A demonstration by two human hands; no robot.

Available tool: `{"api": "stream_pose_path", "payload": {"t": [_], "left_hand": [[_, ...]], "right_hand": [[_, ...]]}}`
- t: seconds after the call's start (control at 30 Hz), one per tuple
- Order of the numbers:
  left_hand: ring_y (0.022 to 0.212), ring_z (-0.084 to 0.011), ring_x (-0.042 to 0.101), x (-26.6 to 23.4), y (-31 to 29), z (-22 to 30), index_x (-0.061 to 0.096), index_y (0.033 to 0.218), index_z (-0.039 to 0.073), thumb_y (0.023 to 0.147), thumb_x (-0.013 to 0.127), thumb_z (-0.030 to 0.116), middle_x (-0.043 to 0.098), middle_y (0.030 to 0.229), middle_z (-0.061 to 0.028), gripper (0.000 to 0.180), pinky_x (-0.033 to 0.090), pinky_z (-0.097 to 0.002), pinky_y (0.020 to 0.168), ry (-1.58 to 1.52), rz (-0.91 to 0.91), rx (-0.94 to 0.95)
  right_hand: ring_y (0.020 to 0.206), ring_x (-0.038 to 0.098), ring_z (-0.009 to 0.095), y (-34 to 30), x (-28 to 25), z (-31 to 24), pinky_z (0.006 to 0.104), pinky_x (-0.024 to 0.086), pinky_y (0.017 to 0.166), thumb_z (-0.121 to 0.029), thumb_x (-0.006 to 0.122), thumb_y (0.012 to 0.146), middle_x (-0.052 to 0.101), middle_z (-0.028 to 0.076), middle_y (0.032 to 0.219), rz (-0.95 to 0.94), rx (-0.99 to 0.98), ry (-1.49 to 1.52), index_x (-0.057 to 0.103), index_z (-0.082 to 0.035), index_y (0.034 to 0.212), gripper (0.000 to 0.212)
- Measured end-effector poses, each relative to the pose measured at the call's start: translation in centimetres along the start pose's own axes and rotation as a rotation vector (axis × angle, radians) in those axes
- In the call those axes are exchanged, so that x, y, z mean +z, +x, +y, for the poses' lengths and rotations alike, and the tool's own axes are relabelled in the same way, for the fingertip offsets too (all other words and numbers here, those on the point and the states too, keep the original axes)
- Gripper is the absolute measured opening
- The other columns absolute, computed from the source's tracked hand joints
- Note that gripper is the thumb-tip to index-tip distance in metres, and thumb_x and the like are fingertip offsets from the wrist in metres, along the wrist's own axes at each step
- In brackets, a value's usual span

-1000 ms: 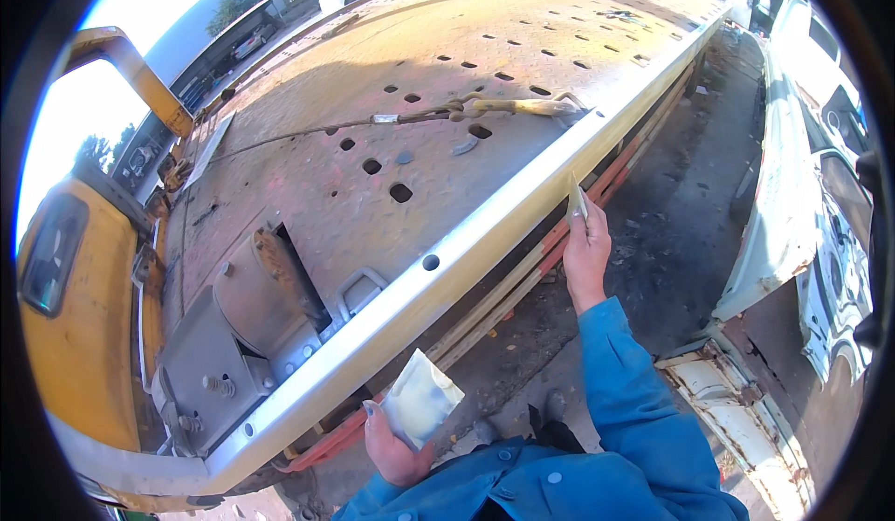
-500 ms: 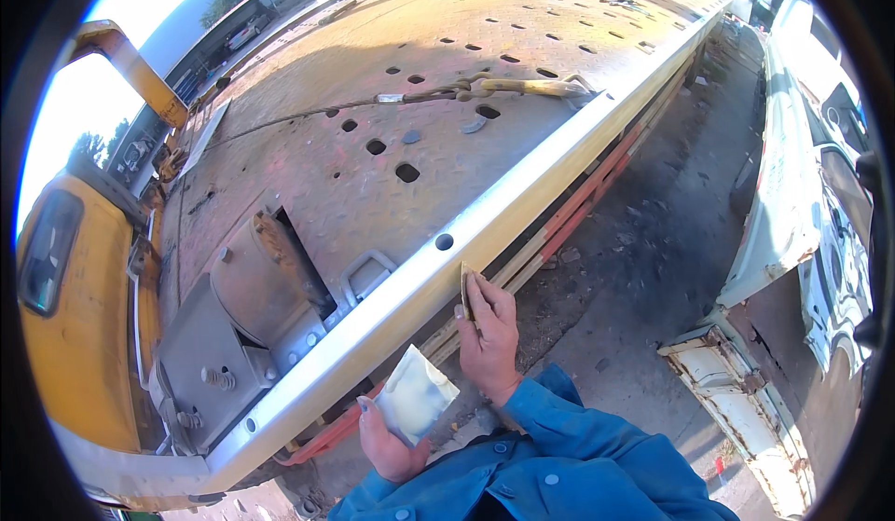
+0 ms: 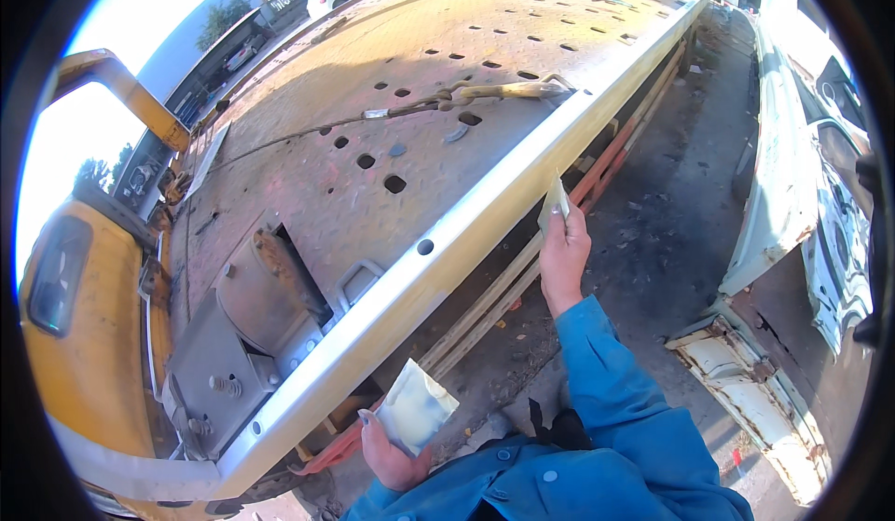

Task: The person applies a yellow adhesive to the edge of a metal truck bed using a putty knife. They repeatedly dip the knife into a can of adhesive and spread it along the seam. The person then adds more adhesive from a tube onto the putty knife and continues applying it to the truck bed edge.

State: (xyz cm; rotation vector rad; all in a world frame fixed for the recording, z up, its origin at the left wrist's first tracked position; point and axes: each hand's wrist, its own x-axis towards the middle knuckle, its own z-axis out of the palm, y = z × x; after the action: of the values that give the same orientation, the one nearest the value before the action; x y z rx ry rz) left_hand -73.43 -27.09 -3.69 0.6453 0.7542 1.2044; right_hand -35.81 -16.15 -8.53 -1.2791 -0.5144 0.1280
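Observation:
My left hand [image 3: 389, 458] holds a flat, squarish board [image 3: 419, 411] low in front of me, with pale cream paste smeared over its face. My right hand [image 3: 564, 258] is stretched forward, its fingers pinching a thin, flat, pale spreader [image 3: 552, 206]. The spreader's tip is at or very close to the outer side of the long metal edge rail [image 3: 466, 251]. That side of the rail is yellowish, while its top shines silvery white. Whether the blade touches the rail, I cannot tell.
The rail borders a patterned steel deck [image 3: 308, 181] with oval holes and a chain with a hook [image 3: 503, 90]. A grey bracket [image 3: 270, 283] and a yellow cab [image 3: 84, 335] stand at left. Wooden strips [image 3: 494, 311] run below the rail. Rusty white vehicle panels [image 3: 746, 390] are at right.
My right hand has moved forward and to the right along the rail with the spreader, my arm reaching farther out. The left hand and its board stay nearly in place. The view has shifted slightly.

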Motion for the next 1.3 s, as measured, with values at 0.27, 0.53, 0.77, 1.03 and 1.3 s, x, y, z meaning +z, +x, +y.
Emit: {"api": "stream_pose_path", "payload": {"t": [0.27, 0.53, 0.77, 1.03, 1.3], "left_hand": [[0.130, -0.0419, 0.075, 0.6, 0.2, -0.2, 0.059, 0.150, -0.012, 0.123, 0.045, 0.056, 0.072, 0.147, -0.0253, 0.075, 0.059, -0.0573, 0.115, 0.008, 0.062, -0.007], [0.129, -0.0396, 0.075, 0.9, 0.2, 0.0, 0.061, 0.151, -0.009, 0.123, 0.042, 0.059, 0.074, 0.144, -0.0218, 0.076, 0.060, -0.0554, 0.112, 0.030, 0.011, -0.021], [0.133, -0.0397, 0.074, -0.4, -0.4, 2.0, 0.059, 0.154, -0.002, 0.123, 0.042, 0.057, 0.073, 0.149, -0.0212, 0.069, 0.059, -0.0562, 0.115, 0.010, -0.041, 0.033], [0.129, -0.0425, 0.076, -1.3, 0.0, 2.2, 0.060, 0.150, -0.011, 0.122, 0.044, 0.059, 0.073, 0.144, -0.0235, 0.077, 0.062, -0.0601, 0.109, 0.019, 0.108, -0.004], [0.116, -0.0369, 0.078, 2.9, 1.1, 0.0, 0.060, 0.154, -0.007, 0.124, 0.037, 0.057, 0.076, 0.141, -0.0213, 0.073, 0.063, -0.0483, 0.095, 0.010, -0.099, -0.090]], "right_hand": [[0.139, 0.062, 0.034, -9.2, 3.2, -2.9, 0.0414, 0.049, 0.121, -0.010, 0.068, 0.115, 0.061, 0.018, 0.153, -0.168, -0.218, -0.226, 0.060, 0.001, 0.165, 0.052], [0.129, 0.072, 0.022, -3.2, -0.8, 0.1, 0.0356, 0.057, 0.110, -0.011, 0.060, 0.118, 0.073, 0.014, 0.144, -0.049, 0.042, -0.031, 0.071, 0.002, 0.151, 0.037], [0.129, 0.068, 0.024, -1.6, 1.7, 0.2, 0.0356, 0.052, 0.112, -0.012, 0.061, 0.118, 0.070, 0.015, 0.142, -0.051, -0.008, -0.138, 0.067, 0.000, 0.158, 0.042], [0.133, 0.068, 0.035, -20.6, 3.3, -6.6, 0.0413, 0.055, 0.113, -0.002, 0.077, 0.104, 0.069, 0.021, 0.148, -0.482, -0.184, -0.144, 0.067, 0.003, 0.157, 0.054], [0.126, 0.076, 0.032, -15.9, -4.1, -12.0, 0.0387, 0.059, 0.109, -0.007, 0.066, 0.115, 0.075, 0.020, 0.141, -0.595, 0.221, 0.271, 0.069, 0.001, 0.154, 0.040]]}}
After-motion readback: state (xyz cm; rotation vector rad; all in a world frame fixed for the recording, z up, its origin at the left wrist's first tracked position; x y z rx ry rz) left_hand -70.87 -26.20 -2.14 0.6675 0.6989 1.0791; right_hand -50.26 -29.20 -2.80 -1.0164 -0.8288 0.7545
